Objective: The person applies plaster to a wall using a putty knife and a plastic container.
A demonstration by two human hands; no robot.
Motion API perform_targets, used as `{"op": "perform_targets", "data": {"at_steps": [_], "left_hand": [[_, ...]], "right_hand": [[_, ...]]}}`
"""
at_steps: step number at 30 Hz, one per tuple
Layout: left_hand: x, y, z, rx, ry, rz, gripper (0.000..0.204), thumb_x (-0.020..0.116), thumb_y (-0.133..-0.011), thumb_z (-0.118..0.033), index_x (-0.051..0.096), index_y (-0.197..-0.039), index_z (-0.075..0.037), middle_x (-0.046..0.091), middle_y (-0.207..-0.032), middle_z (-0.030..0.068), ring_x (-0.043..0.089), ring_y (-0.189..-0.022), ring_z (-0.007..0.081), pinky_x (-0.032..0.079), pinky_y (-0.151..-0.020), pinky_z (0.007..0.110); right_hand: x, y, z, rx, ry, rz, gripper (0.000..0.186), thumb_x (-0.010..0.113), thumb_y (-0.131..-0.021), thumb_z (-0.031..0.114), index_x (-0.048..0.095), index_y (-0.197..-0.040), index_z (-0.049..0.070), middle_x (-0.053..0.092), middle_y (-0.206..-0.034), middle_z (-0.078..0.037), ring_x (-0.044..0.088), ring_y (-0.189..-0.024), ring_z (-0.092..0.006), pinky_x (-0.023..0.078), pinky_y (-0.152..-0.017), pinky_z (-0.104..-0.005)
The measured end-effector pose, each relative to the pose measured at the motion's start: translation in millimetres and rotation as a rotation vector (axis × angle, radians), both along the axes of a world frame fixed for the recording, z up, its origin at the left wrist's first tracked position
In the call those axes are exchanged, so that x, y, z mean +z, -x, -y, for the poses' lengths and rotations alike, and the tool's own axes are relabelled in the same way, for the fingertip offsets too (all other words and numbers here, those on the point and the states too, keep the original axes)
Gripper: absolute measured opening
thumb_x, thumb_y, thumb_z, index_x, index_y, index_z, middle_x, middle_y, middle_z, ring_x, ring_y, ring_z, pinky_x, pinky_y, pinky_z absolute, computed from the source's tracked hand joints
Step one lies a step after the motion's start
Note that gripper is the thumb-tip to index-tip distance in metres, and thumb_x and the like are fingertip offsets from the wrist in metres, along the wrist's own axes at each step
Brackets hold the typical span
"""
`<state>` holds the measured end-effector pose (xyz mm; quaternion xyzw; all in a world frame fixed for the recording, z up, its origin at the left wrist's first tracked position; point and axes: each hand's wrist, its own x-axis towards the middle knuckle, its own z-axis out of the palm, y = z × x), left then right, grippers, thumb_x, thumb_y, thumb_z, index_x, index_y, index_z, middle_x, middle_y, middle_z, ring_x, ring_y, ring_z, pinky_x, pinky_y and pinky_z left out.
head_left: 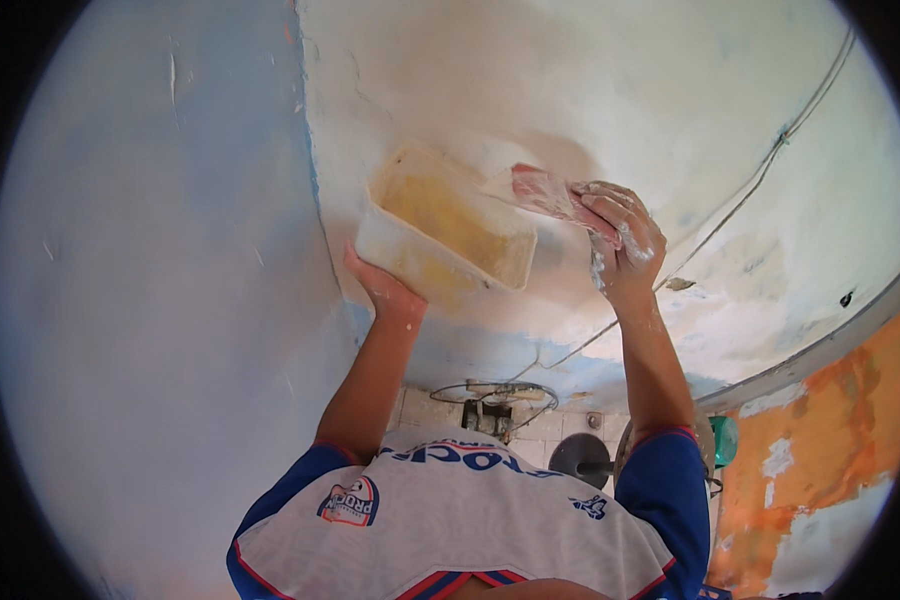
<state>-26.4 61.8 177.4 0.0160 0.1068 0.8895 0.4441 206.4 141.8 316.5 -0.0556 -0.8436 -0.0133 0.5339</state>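
Left hand (388,287) is gripping the tub (395,238) by its lower left corner; most fingers are hiding behind it, so how firmly they are closing, can't tell. Tub is sitting in front of the pale wall (450,80), tilting, its yellowish inside facing the head. Right hand (630,230) is closing round the tool (555,197), reddish and smeared white, its far end pointing at the tub's upper right rim; touching or not, can't tell.

Risks: one hand is carrying the tub off-centre, so a hard push on the far rim could be twisting it loose. White smears are coating the right fingers, so the tool could be slipping or turning. Cable (738,200) is running along the wall near the right hand; a wide swing could be snagging it.
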Motion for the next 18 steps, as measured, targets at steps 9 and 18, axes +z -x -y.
{"op": "perform_targets", "data": {"at_steps": [9, 18], "left_hand": [[-11.2, 13.3, 5.3, -0.053, -0.034, 0.02, 0.074, 0.026, -0.101, -0.06, 0.044, -0.154, -0.013, 0.049, -0.153, 0.0107, 0.047, -0.14, 0.0335, 0.043, -0.114, 0.049], [-36.7, 27.0, 10.2, -0.078, -0.027, 0.013, 0.075, 0.027, -0.1, -0.061, 0.044, -0.154, -0.013, 0.048, -0.154, 0.01, 0.047, -0.141, 0.0332, 0.043, -0.114, 0.05]], "right_hand": [[78.6, 53.2, -7.2, 0.093, 0.662, -0.403, 0.023, 0.069, -0.099, 0.007, 0.063, -0.117, -0.006, 0.073, -0.093, -0.004, 0.063, -0.083, -0.0089, 0.05, -0.074, -0.0259], [101.3, 73.0, -63.1, -0.247, 0.533, -0.452, 0.024, 0.071, -0.097, 0.008, 0.068, -0.114, -0.008, 0.076, -0.091, -0.01, 0.063, -0.074, -0.0091, 0.049, -0.065, -0.027]]}}
